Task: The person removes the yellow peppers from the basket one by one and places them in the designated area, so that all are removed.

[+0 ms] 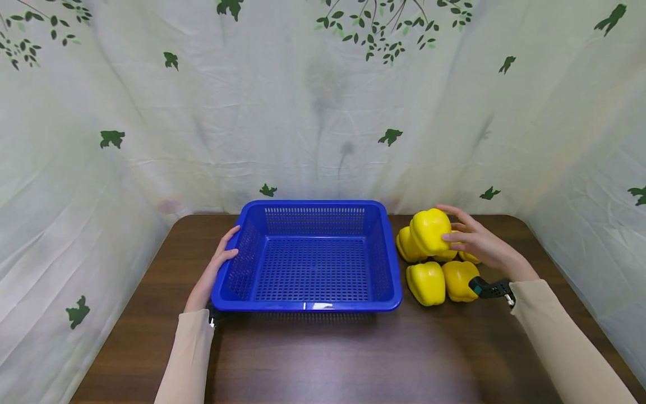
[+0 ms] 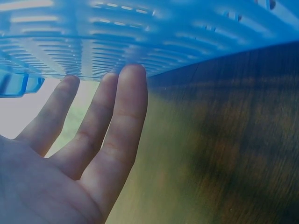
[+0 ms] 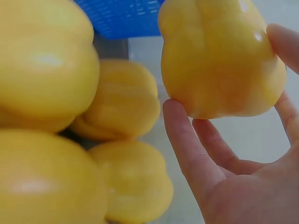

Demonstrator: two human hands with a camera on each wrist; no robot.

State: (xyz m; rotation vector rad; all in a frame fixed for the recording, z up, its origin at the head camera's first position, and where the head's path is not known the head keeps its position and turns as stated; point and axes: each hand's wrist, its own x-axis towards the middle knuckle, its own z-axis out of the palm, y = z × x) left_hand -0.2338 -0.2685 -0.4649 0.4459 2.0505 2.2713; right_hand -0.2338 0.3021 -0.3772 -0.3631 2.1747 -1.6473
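Observation:
A blue plastic basket [image 1: 308, 306] with slotted walls stands on the table, nothing lying inside it. My left hand [image 1: 213, 268] holds its left rim, thumb on top; in the left wrist view, three fingers [image 2: 126, 109] reach up against the slotted outside. Off to the right, my right hand [image 1: 481, 244] grips a yellow bell pepper [image 1: 429, 230] by its side, raised above other peppers. The right wrist view has the held pepper [image 3: 219, 60] between thumb and fingertips. Two yellow peppers [image 1: 425, 283] lie in front, and more sit partly hidden behind the held one.
The brown wooden table [image 1: 328, 359] runs toward me in front of the basket. A pale cloth [image 1: 282, 112] printed with leaves hangs behind and along both sides. The peppers stand close to the basket's right wall.

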